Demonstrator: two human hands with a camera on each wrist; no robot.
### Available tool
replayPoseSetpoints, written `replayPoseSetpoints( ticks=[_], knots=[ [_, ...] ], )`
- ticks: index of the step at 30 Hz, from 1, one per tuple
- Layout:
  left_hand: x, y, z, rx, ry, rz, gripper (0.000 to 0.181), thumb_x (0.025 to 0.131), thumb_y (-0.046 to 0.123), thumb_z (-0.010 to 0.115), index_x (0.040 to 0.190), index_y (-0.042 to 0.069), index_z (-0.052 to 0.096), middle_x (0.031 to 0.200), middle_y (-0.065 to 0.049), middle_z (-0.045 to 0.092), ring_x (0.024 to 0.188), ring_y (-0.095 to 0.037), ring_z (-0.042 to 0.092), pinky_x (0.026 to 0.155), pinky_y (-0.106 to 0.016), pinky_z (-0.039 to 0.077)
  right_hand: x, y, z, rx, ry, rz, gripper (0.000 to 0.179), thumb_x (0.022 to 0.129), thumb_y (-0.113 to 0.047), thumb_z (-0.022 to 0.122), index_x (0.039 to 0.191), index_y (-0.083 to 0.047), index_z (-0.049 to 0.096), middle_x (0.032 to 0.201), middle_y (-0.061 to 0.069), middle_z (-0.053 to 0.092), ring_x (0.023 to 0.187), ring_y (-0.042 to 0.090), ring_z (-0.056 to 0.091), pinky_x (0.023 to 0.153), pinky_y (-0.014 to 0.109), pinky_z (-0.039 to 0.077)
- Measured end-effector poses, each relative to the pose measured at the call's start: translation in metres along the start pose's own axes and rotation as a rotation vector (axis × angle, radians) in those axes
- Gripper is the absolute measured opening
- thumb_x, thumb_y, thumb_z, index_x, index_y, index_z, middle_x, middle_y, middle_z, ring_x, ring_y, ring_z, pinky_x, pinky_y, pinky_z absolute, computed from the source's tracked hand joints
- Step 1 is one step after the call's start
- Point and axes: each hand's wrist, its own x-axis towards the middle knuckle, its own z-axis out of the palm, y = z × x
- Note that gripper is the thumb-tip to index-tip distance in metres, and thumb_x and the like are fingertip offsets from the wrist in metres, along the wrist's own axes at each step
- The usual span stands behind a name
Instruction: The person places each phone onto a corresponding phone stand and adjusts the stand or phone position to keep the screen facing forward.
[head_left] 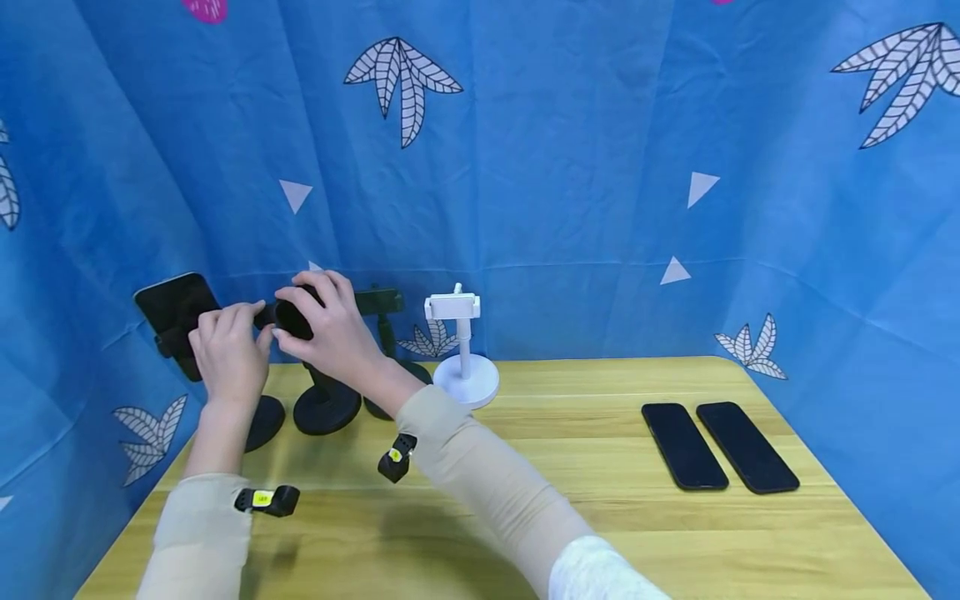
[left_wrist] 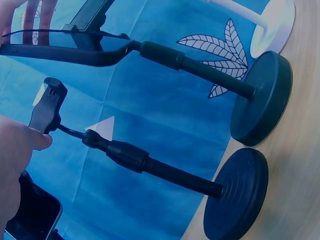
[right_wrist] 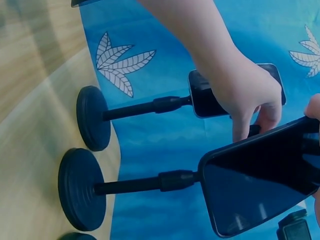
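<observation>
With its fingertips, my left hand [head_left: 234, 350] pinches the clamp [left_wrist: 47, 105] of a black phone stand, second from the left. My right hand [head_left: 330, 329] grips a black smartphone [right_wrist: 260, 175] by its edges, thumb on one side and fingers on the other. That phone hangs tilted close beside the clamp, its dark screen facing the right wrist camera. The stand's round base [head_left: 327, 408] rests on the table. Behind my left hand, another smartphone [head_left: 178, 312] sits tilted in the clamp of the leftmost black stand, partly hidden by the hand.
To the right stand a dark green phone stand [head_left: 386, 333] and a white one [head_left: 465, 367], both with bare clamps. Two black smartphones [head_left: 684, 446] lie side by side on the right of the wooden table [head_left: 570, 500]. A blue patterned curtain [head_left: 570, 167] hangs behind.
</observation>
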Motion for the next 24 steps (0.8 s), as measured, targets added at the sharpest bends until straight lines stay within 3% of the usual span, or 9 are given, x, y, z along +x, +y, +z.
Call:
replayPoseSetpoints(
  ticks=[13,24],
  knots=[
    [0.001,0.001,0.000,0.019,-0.019,-0.016,0.034,0.088,0.014,0.070,0.118,-0.003,0.066,0.114,-0.026,0.067,0.098,-0.041,0.048,0.083,-0.054,0.035,0.008,0.006,0.009,0.068,-0.013,0.060,0.040,0.088,-0.035,0.071,0.120,-0.013,0.064,0.128,0.007,0.056,0.121,0.019,0.047,0.117,0.032,0.027],
    [0.001,0.000,0.000,0.015,-0.012,-0.009,0.033,0.089,0.015,0.070,0.117,-0.003,0.066,0.114,-0.025,0.067,0.097,-0.041,0.048,0.082,-0.054,0.035,0.014,0.010,0.016,0.131,-0.030,0.045,0.039,0.087,-0.034,0.072,0.119,-0.011,0.063,0.128,0.010,0.055,0.123,0.021,0.046,0.117,0.032,0.026]
  ],
)
